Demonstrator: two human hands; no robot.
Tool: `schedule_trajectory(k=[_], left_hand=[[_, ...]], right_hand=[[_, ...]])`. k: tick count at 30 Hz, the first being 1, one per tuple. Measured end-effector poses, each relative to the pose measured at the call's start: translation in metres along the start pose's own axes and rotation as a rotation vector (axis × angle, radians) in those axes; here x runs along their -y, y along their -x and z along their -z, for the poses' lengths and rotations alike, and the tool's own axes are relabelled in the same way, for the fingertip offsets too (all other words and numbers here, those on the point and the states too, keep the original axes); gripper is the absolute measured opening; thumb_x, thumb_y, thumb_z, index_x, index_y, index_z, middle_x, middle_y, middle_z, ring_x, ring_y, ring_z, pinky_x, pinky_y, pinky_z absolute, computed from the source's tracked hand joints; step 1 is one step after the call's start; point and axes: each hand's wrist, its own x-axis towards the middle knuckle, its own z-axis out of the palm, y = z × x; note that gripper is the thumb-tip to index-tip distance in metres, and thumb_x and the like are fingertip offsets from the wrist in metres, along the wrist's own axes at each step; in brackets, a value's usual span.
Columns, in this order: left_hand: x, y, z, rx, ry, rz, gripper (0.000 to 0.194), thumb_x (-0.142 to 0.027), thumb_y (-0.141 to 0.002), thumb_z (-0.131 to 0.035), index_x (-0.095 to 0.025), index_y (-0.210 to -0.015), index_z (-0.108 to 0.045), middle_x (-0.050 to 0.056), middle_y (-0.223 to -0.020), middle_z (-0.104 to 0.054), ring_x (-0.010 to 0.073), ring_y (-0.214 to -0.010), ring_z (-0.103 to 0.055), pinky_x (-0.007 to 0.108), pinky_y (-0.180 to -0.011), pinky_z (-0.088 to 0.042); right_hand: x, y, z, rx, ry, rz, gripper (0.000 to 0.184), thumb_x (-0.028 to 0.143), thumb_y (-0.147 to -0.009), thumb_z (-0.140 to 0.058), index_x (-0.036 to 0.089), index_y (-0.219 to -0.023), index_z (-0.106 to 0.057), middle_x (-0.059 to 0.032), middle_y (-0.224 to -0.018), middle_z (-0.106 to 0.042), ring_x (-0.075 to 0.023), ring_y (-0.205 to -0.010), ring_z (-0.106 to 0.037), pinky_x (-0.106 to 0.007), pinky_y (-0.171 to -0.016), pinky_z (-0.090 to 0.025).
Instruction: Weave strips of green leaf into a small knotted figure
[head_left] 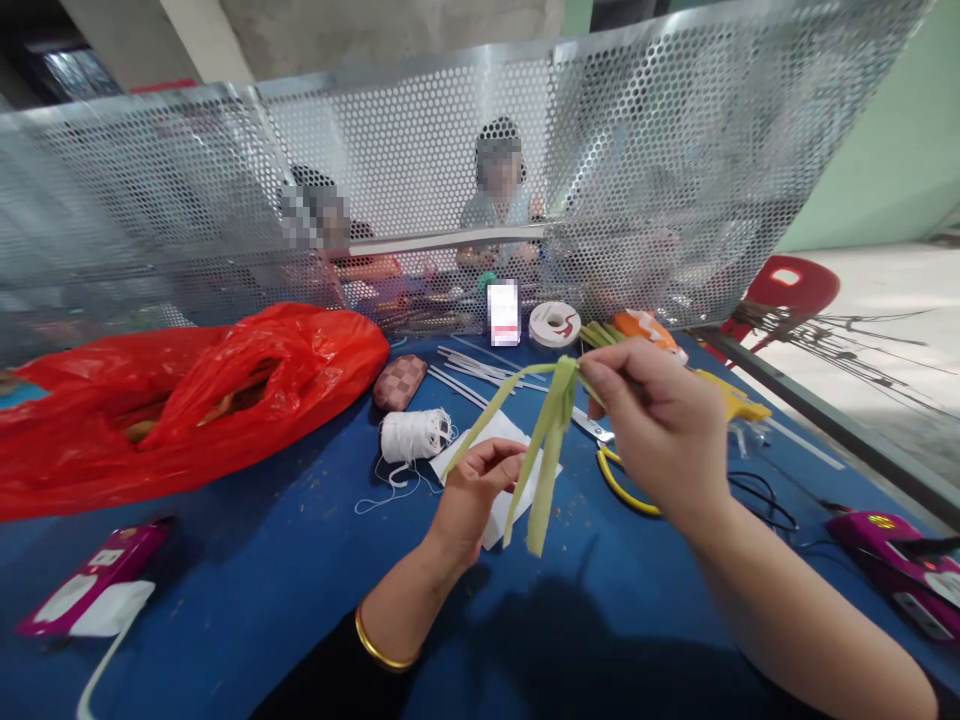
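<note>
My right hand [660,420] is closed, pinching the top of a bunch of pale green flat strips [551,450] between thumb and fingers. Several strips hang down from that point, and one arcs off to the left toward my left hand [472,495]. The fingers of my left hand are curled together beside the hanging strips; whatever they grip is hidden. Beneath the hands lie a white sheet of paper [499,515] and scissors with yellow handles [630,492]. A spool of white string [414,436] lies left of the paper.
Left on the blue table [300,600] are a red plastic bag [300,370], a checkered pouch [400,383] and a purple box [105,575]. Behind are white sticks [480,370], a ribbon roll [555,325] and a perforated metal screen [405,150]. A yellow glue gun [731,400] lies right.
</note>
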Motion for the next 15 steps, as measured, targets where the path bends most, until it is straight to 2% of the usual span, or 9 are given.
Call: schedule_trajectory(k=[2,6,9,12,14,15], left_hand=[[0.001,-0.001,0.001,-0.023,-0.025,-0.052,0.017,-0.030,-0.073,-0.074,-0.016,-0.083,-0.075,0.002,-0.076,-0.067,0.0108,-0.068,-0.055,0.022,-0.070,-0.043],[-0.004,0.004,-0.001,0.089,0.095,-0.139,0.030,-0.043,-0.083,-0.064,-0.016,-0.089,-0.075,0.007,-0.089,-0.071,0.0176,-0.085,-0.060,0.028,-0.081,-0.045],[-0.006,0.007,-0.003,0.158,0.139,-0.155,0.038,-0.050,-0.081,-0.066,-0.015,-0.092,-0.074,0.007,-0.087,-0.070,0.0171,-0.082,-0.061,0.027,-0.079,-0.045],[-0.006,0.007,-0.004,0.136,0.105,-0.061,0.034,-0.043,-0.076,-0.073,-0.013,-0.090,-0.073,0.004,-0.072,-0.067,0.0121,-0.067,-0.058,0.024,-0.067,-0.045],[-0.005,0.006,-0.005,0.094,0.074,-0.030,0.029,-0.036,-0.074,-0.076,-0.012,-0.090,-0.073,0.003,-0.072,-0.067,0.0106,-0.063,-0.058,0.023,-0.064,-0.046],[-0.006,0.006,-0.005,0.079,0.061,-0.041,0.028,-0.033,-0.073,-0.077,-0.013,-0.091,-0.072,0.003,-0.074,-0.068,0.0108,-0.063,-0.059,0.023,-0.065,-0.047]], right_hand=[[-0.012,0.011,-0.003,-0.019,0.133,0.123,0.014,0.022,-0.093,-0.054,0.021,-0.087,-0.066,-0.0029,-0.075,-0.062,-0.0149,-0.066,-0.059,-0.027,-0.061,-0.047],[-0.032,0.036,-0.006,-0.009,0.353,0.454,0.019,0.013,-0.089,-0.059,0.019,-0.105,-0.068,-0.0066,-0.084,-0.069,-0.0165,-0.073,-0.064,-0.027,-0.065,-0.048],[-0.042,0.055,-0.009,0.090,0.400,0.612,0.027,0.008,-0.087,-0.060,0.018,-0.112,-0.067,-0.0068,-0.084,-0.072,-0.0165,-0.073,-0.066,-0.027,-0.065,-0.047],[-0.047,0.069,-0.014,0.202,0.386,0.623,0.029,0.010,-0.090,-0.058,0.018,-0.117,-0.065,-0.0068,-0.087,-0.074,-0.0154,-0.072,-0.067,-0.027,-0.064,-0.046],[-0.048,0.072,-0.018,0.229,0.323,0.525,0.025,0.015,-0.092,-0.056,0.017,-0.116,-0.064,-0.0070,-0.087,-0.074,-0.0154,-0.071,-0.067,-0.027,-0.064,-0.047],[-0.048,0.073,-0.019,0.236,0.266,0.426,0.021,0.018,-0.093,-0.056,0.017,-0.113,-0.064,-0.0068,-0.086,-0.073,-0.0153,-0.070,-0.067,-0.026,-0.063,-0.048]])
